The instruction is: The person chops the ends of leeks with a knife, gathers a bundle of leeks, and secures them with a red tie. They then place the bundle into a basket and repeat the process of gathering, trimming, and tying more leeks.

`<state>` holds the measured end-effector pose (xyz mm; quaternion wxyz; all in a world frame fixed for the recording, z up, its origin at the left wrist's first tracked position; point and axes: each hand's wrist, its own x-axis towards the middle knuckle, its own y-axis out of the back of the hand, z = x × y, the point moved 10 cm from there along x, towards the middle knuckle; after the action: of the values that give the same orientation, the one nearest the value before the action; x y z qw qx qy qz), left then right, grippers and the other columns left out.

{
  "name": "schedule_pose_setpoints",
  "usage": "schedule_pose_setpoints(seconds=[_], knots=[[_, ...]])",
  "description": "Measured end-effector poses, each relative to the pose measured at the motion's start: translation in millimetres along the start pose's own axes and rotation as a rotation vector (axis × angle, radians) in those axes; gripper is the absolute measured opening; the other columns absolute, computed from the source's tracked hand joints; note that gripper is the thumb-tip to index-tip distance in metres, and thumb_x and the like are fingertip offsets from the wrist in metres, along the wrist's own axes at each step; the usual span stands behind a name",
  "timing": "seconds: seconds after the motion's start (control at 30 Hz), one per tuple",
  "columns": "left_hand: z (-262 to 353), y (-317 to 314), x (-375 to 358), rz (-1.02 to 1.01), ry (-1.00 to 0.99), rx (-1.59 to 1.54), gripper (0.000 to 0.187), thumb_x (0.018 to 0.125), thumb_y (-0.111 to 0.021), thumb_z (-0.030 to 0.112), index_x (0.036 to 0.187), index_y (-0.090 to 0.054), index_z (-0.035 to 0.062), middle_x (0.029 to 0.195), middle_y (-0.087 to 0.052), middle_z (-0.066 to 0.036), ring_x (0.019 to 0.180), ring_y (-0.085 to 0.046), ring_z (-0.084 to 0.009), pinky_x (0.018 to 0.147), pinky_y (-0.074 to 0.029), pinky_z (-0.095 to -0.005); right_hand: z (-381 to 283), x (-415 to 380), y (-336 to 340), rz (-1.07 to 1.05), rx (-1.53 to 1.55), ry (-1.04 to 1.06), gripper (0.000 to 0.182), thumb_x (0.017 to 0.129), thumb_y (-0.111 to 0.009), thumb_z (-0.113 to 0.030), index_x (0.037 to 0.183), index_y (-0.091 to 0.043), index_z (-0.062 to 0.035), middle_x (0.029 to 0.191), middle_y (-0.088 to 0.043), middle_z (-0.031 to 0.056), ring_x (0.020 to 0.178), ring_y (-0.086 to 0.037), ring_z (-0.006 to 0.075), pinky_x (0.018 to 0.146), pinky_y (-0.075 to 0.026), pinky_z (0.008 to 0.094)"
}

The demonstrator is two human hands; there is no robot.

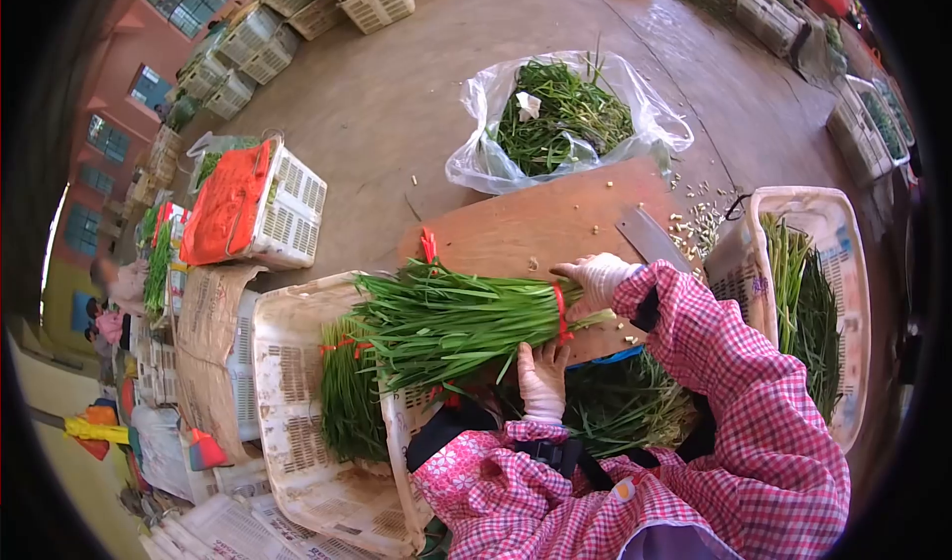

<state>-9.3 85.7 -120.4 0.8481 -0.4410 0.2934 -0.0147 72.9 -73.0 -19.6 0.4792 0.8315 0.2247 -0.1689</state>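
Observation:
A bunch of garlic chives point(461, 324) lies across the near edge of the wooden board point(516, 225), leaves pointing left. Around its stem end runs a red band point(561, 312). My right hand point(598, 284) is closed over the far side of the stems, beside the band. From the near side, my left hand point(542, 381) grips the same stems, fingers against them just below the band. Both hands have pale coverings on them. A broad-bladed knife point(653, 237) lies on the board beyond my right hand. More loose greens point(635, 401) lie beneath the board in front of my body.
Left stands a crate point(288, 401) holding tied bunches point(349, 401); another crate point(843, 362) with greens is at right. Beyond the board sits a clear plastic bag point(476, 158) of trimmings. Cut stem ends point(699, 225) litter the floor. A red cloth point(226, 203) covers a farther crate.

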Motion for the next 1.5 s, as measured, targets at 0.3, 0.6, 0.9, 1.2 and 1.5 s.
schedule_pose_setpoints(seconds=[0.3, 0.6, 0.9, 1.2, 1.5], knots=[[8.2, -9.3, -29.4, -0.080, 0.003, -0.250, 0.069, 0.085, -0.048, 0.064, 0.134, -0.047, 0.0156, 0.134, -0.050, -0.004, 0.124, -0.043, -0.0261, 0.107, -0.029, -0.0499, -80.5, -135.9, -7.8, 0.589, -0.169, 0.241, 0.086, 0.057, -0.080, -0.043, 0.129, -0.047, -0.0104, 0.103, -0.057, 0.0151, 0.101, -0.054, 0.0355, 0.096, -0.038, 0.0496], [36.5, -57.2, -109.2, -0.269, -0.171, 0.036, 0.067, 0.083, -0.052, 0.063, 0.130, -0.050, 0.0150, 0.131, -0.051, -0.002, 0.119, -0.049, -0.0231, 0.101, -0.039, -0.0431, -103.4, -253.8, -35.7, 0.891, -0.089, 0.285, 0.087, 0.053, -0.082, -0.040, 0.127, -0.049, -0.0088, 0.103, -0.056, 0.0135, 0.099, -0.053, 0.0345, 0.099, -0.033, 0.0555], [71.7, -48.8, -143.1, -0.228, -0.277, 0.016, 0.063, 0.086, -0.052, 0.058, 0.126, -0.053, 0.0095, 0.121, -0.058, -0.006, 0.110, -0.055, -0.0247, 0.098, -0.043, -0.0417, -115.4, -296.4, -64.7, 0.746, 0.233, 0.342, 0.077, 0.064, -0.077, -0.039, 0.128, -0.049, -0.0064, 0.101, -0.060, 0.0169, 0.098, -0.055, 0.0375, 0.092, -0.041, 0.0458], [81.3, -57.8, -202.8, -0.353, -0.321, 0.051, 0.054, 0.092, -0.048, 0.049, 0.126, -0.052, 0.0073, 0.122, -0.058, -0.009, 0.109, -0.055, -0.0273, 0.098, -0.044, -0.0436, -158.1, -364.2, -5.8, 0.969, 0.600, 0.737, 0.023, 0.076, -0.069, -0.005, 0.098, -0.063, -0.0040, 0.092, -0.062, 0.0121, 0.085, -0.062, 0.0300, 0.075, -0.051, 0.0359], [72.1, -43.1, -207.7, -0.427, -0.208, 0.003, 0.047, 0.095, -0.043, 0.041, 0.122, -0.053, 0.0040, 0.118, -0.059, -0.011, 0.108, -0.056, -0.0276, 0.098, -0.043, -0.0411, -201.6, -326.3, -40.3, 0.892, 0.096, 0.604, 0.012, 0.074, -0.065, -0.020, 0.085, -0.064, -0.0140, 0.070, -0.059, 0.0052, 0.069, -0.062, 0.0278, 0.061, -0.048, 0.0403]])
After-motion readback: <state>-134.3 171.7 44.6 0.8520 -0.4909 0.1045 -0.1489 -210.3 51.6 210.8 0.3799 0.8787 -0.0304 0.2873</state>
